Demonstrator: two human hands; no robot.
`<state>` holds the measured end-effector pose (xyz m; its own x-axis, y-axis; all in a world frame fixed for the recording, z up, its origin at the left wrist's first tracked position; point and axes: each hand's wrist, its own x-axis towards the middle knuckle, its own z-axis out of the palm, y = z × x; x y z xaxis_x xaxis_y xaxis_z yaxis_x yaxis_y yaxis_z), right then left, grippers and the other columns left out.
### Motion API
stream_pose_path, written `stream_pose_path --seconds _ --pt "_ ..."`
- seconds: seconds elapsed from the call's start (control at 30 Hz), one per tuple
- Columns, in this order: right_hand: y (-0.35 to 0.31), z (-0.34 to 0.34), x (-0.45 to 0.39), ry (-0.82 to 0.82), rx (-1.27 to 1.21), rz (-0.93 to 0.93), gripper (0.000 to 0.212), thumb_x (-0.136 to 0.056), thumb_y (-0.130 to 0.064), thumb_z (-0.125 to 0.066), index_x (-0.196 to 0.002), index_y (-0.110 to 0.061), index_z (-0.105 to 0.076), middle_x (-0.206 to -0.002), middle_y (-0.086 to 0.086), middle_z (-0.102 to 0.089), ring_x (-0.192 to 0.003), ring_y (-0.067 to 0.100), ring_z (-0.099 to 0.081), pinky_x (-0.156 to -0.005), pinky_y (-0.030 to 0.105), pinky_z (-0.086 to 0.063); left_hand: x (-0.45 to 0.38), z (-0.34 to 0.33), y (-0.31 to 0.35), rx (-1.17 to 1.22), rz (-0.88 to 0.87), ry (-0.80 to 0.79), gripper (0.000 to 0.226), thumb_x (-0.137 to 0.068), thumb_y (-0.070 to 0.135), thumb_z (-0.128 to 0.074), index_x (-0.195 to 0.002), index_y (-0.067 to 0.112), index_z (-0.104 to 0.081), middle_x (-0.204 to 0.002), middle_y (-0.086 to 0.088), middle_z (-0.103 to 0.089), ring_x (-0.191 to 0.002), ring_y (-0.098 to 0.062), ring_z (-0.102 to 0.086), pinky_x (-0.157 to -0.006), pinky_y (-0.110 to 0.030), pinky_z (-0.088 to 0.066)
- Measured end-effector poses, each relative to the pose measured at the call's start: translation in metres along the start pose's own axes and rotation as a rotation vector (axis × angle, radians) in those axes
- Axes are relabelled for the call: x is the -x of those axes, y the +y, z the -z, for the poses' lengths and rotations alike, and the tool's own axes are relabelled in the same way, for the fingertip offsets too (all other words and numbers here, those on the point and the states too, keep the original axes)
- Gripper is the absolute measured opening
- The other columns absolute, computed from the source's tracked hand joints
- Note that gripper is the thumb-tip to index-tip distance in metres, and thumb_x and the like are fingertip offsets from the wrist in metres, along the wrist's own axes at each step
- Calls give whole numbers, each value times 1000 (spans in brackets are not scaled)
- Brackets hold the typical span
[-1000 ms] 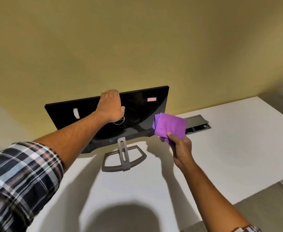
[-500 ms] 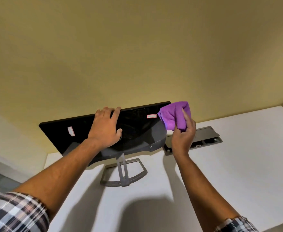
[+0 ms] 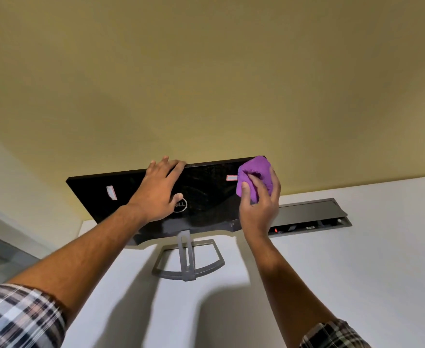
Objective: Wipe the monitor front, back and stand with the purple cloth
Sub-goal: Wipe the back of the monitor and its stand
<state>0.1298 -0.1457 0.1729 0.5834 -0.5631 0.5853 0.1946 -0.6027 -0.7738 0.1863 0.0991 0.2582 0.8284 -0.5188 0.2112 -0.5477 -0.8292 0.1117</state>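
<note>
The monitor stands on the white tabletop with its glossy black back turned to the person, and its long axis runs left to right across the view. The right hand grips the bunched purple cloth and presses it on the back panel at the upper right corner, just beside a small white sticker. The left hand lies flat with straight fingers on the middle of the panel; the fingertips reach the top edge and the thumb is near the round logo. It seems to steady the screen.

So the cloth is at the right end of the long axis, and nearly all of the back lies to the left of it. I judge the next stroke should go leftward along this axis, and the left hand stands in its way. The stand is below, between the two arms.
</note>
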Motion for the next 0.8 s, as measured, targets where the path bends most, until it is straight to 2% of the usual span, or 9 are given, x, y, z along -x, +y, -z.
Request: stream_pose_path --seconds 0.07,0.13,0.27,0.37,0.5,0.57,0.67,0.73,0.8 --pt "1 -1 -7 23 55 -56 21 -91 -18 -80 -110 -15 -74 -147 10 -56 -127 29 -61 -87 45 -63 0 -1 0 8 1 9 84 -93 32 -66 -159 19 -16 -162 -6 -23 -154 -31 -7 -125 -46 3" --pt "3 -3 -8 21 98 -37 20 -91 -14 -77 -109 -15 -68 -144 13 -58 -123 33 -63 -84 48 -63 -1 -1 0 7 1 17 84 -93 33 -66 -159 19 -16 -162 -6 -23 -154 -31 -7 -125 -46 4" --pt "-4 -9 8 -73 94 178 39 -90 0 -73 -116 -21 -52 -151 10 -55 -135 35 -56 -99 41 -57 0 -2 -1 12 6 29 84 -92 31 -66 -159 18 -17 -162 -7 -24 -154 -32 -7 -125 -48 3" --pt "2 0 6 -110 116 320 40 -95 -5 -67 -125 -23 -49 -153 9 -54 -134 34 -57 -98 35 -54 0 -3 0 15 1 35 83 -92 30 -66 -159 18 -17 -162 -8 -24 -154 -32 -7 -125 -49 3" --pt "7 7 -12 38 146 77 51 -93 2 -67 -134 -27 -61 -154 11 -53 -131 34 -59 -97 46 -58 -1 -5 -1 14 1 34 84 -92 29 -67 -159 18 -17 -161 -8 -24 -154 -32 -7 -125 -49 3" --pt "-4 -3 -4 -5 168 129 52 -90 4 -69 -135 -22 -69 -155 11 -52 -130 34 -59 -100 45 -57 -2 -5 -4 17 2 27 84 -92 29 -66 -159 18 -17 -162 -8 -23 -154 -33 -6 -125 -49 3" --pt "-8 -11 8 -159 216 314 58 -85 9 -73 -135 -22 -71 -156 8 -51 -124 33 -58 -102 35 -53 -4 -3 -7 27 -2 7 85 -93 29 -66 -160 17 -15 -163 -8 -22 -154 -32 -5 -125 -48 4" --pt "-2 -5 2 -127 234 270 59 -85 8 -73 -136 -21 -70 -155 8 -51 -123 35 -59 -97 37 -55 -4 -3 -5 31 -3 -1 85 -93 29 -66 -160 18 -14 -163 -8 -21 -155 -32 -4 -125 -47 5" --pt "3 0 -6 -15 220 128 57 -86 9 -70 -137 -17 -69 -153 11 -53 -123 38 -60 -95 45 -59 -5 -3 -3 33 0 -5 85 -93 29 -66 -160 19 -13 -163 -7 -20 -155 -31 -3 -125 -47 6"
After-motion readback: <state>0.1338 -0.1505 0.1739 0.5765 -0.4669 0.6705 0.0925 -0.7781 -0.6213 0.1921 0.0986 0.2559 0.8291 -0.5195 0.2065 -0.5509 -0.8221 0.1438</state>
